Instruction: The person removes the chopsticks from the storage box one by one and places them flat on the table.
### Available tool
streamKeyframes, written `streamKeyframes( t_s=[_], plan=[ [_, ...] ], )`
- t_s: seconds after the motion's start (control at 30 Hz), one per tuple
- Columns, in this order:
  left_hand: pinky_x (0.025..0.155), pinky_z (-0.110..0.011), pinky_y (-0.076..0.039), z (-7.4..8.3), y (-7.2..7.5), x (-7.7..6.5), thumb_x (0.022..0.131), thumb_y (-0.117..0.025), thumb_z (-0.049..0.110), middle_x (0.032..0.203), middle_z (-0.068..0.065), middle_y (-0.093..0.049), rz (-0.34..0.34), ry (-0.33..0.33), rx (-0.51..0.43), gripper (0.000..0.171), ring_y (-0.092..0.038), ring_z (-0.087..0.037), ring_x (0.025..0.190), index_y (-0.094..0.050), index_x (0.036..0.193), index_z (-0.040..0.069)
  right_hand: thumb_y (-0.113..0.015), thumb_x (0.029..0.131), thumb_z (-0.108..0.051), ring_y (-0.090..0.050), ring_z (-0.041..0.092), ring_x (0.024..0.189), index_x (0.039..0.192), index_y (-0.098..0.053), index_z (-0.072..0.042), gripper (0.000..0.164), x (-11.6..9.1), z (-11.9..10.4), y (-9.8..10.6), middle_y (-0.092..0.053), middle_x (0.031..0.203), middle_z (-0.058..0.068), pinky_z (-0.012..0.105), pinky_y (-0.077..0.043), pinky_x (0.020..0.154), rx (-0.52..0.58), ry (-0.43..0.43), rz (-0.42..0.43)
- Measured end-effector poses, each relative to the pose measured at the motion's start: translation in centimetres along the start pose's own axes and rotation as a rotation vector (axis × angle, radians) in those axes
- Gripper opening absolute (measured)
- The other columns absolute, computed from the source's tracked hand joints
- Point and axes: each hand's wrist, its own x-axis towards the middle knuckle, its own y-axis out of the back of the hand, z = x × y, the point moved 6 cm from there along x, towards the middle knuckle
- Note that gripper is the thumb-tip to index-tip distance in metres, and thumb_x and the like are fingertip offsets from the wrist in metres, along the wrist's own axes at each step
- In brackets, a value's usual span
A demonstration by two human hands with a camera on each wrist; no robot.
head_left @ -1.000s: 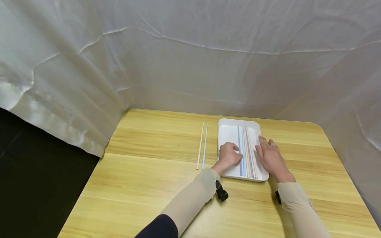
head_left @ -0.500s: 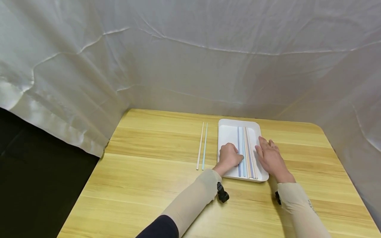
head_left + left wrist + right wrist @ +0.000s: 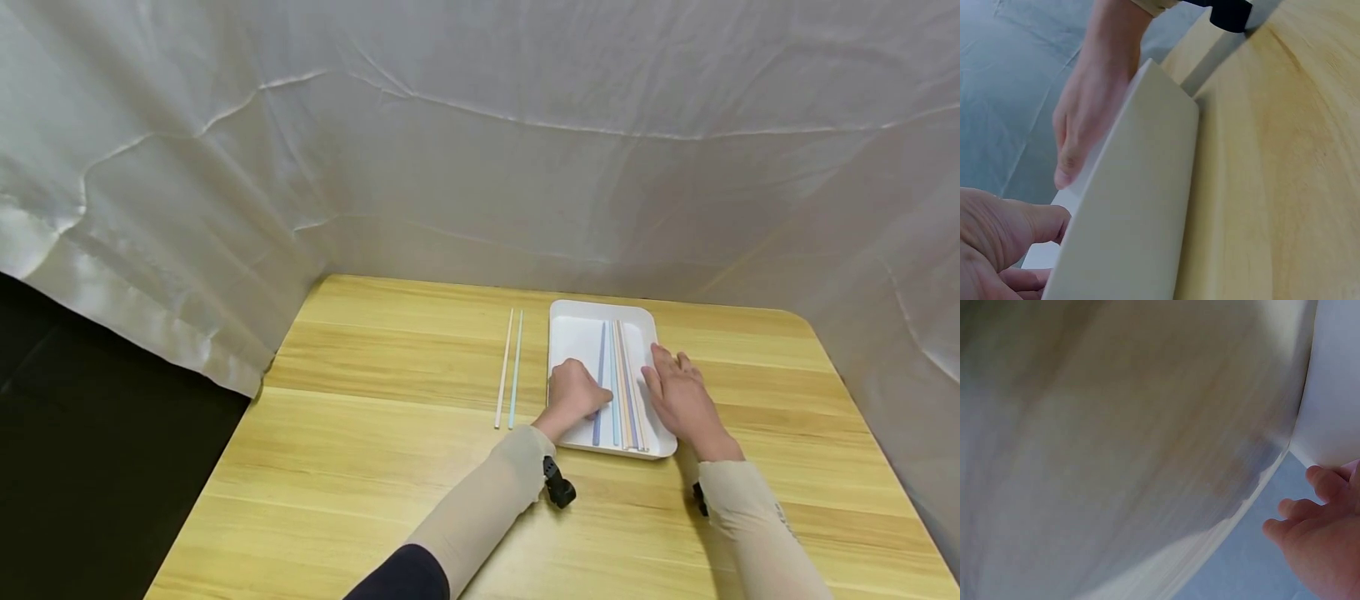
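A shallow white tray (image 3: 573, 342) holds several pastel chopsticks (image 3: 626, 383) lying lengthwise in its right half. My left hand (image 3: 577, 392) reaches over the tray's left side and pinches a purple chopstick (image 3: 602, 354) near its middle, which slants away from the row. In the left wrist view the tray's outer wall (image 3: 1135, 181) stands before my left hand (image 3: 997, 237) and hides the chopstick. At the tray's right rim rests my right hand (image 3: 682, 400), its fingers straight. The right wrist view has that hand (image 3: 1329, 531) at the tray's side (image 3: 1338, 387).
Left of the tray, a pale pink chopstick (image 3: 505, 367) and a light blue chopstick (image 3: 517, 367) lie side by side on the wooden table (image 3: 360, 467). A pale curtain (image 3: 480, 167) hangs behind the table's far edge.
My left hand has shifted slightly left, and the purple chopstick's near end has swung left, leaving a gap beside the light blue one. The right hand stays in place.
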Motion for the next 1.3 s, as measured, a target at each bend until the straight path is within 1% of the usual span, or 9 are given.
streamKeyframes(
  t_s=[0.2, 0.47, 0.57, 0.7, 0.77, 0.83, 1.03, 1.13, 1.3],
  plan=[
    [0.034, -0.017, -0.04, -0.1, 0.1, 0.0, 0.079, -0.092, 0.017, 0.039, 0.003, -0.055, -0.003, 0.03, -0.053, 0.034, -0.048, -0.007, 0.03, -0.069, 0.055, 0.01, -0.023, 0.116, -0.044, -0.016, 0.064, 0.153, 0.165, -0.02, 0.005, 0.069, 0.0, 0.1, 0.0, -0.026, 0.169, 0.03, 0.074, -0.014, 0.127, -0.006, 0.015, 0.017],
    [0.051, -0.017, -0.047, 0.4, 1.0, -0.4, 0.08, -0.09, 0.02, 0.049, 0.003, -0.065, -0.025, 0.013, -0.135, 0.02, -0.055, -0.005, 0.042, -0.08, 0.066, 0.012, -0.023, 0.116, -0.043, -0.016, 0.065, 0.152, 0.164, -0.02, 0.006, 0.069, 0.0, 0.1, 0.0, -0.027, 0.168, 0.031, 0.074, -0.014, 0.127, -0.007, 0.02, 0.019],
    [0.052, -0.016, -0.051, 0.4, 1.1, -0.3, 0.082, -0.088, 0.016, 0.057, 0.002, -0.071, -0.07, 0.044, -0.249, 0.012, -0.059, -0.004, 0.045, -0.083, 0.073, 0.011, -0.024, 0.116, -0.042, -0.016, 0.065, 0.152, 0.164, -0.021, 0.006, 0.068, 0.1, 0.1, 0.0, -0.027, 0.168, 0.031, 0.073, -0.014, 0.127, -0.005, 0.025, 0.027],
    [0.052, -0.018, -0.058, 0.3, 0.9, -0.3, 0.084, -0.079, 0.0, 0.069, -0.011, -0.077, -0.164, 0.111, -0.508, 0.004, -0.063, -0.008, 0.05, -0.083, 0.083, 0.001, -0.024, 0.116, -0.042, -0.016, 0.065, 0.152, 0.164, -0.022, 0.007, 0.068, 0.0, 0.1, 0.1, -0.028, 0.167, 0.031, 0.072, -0.014, 0.128, -0.006, 0.025, 0.033],
    [0.054, -0.02, -0.061, 0.2, 0.8, -0.2, 0.084, -0.075, -0.006, 0.073, -0.017, -0.078, -0.191, 0.149, -0.62, 0.008, -0.065, -0.01, 0.052, -0.081, 0.089, -0.004, -0.025, 0.116, -0.042, -0.016, 0.064, 0.152, 0.164, -0.021, 0.006, 0.068, 0.0, 0.1, 0.1, -0.028, 0.168, 0.031, 0.072, -0.014, 0.128, -0.002, 0.02, 0.03],
    [0.057, -0.022, -0.063, 0.1, 0.8, 0.0, 0.084, -0.073, -0.008, 0.077, -0.02, -0.078, -0.207, 0.167, -0.692, 0.015, -0.067, -0.012, 0.054, -0.08, 0.098, -0.007, -0.025, 0.116, -0.042, -0.015, 0.064, 0.153, 0.164, -0.021, 0.006, 0.068, 0.1, 0.1, 0.1, -0.028, 0.168, 0.031, 0.072, -0.014, 0.128, 0.001, 0.017, 0.028],
    [0.071, -0.029, -0.068, -0.3, 0.8, 0.5, 0.083, -0.075, -0.009, 0.086, -0.02, -0.079, -0.259, 0.144, -0.773, 0.037, -0.077, -0.02, 0.068, -0.074, 0.121, -0.008, -0.025, 0.116, -0.041, -0.014, 0.064, 0.153, 0.164, -0.02, 0.006, 0.068, 0.1, 0.1, 0.1, -0.027, 0.168, 0.03, 0.072, -0.013, 0.128, 0.002, 0.009, 0.016],
    [0.076, -0.031, -0.068, -0.6, 0.8, 0.5, 0.084, -0.077, -0.01, 0.091, -0.021, -0.08, -0.306, 0.134, -0.82, 0.042, -0.08, -0.026, 0.079, -0.072, 0.125, -0.008, -0.023, 0.116, -0.043, -0.013, 0.063, 0.154, 0.165, -0.018, 0.005, 0.069, 0.1, 0.1, 0.1, -0.025, 0.169, 0.03, 0.071, -0.012, 0.129, 0.004, 0.0, 0.003],
    [0.08, -0.034, -0.068, -0.5, 1.1, 0.1, 0.088, -0.076, -0.008, 0.109, -0.028, -0.077, -0.408, 0.144, -0.887, 0.043, -0.08, -0.023, 0.082, -0.069, 0.131, -0.006, -0.024, 0.116, -0.043, -0.014, 0.063, 0.154, 0.165, -0.019, 0.005, 0.069, 0.1, 0.0, 0.0, -0.025, 0.169, 0.031, 0.072, -0.013, 0.129, 0.006, 0.004, 0.009]
  ],
)
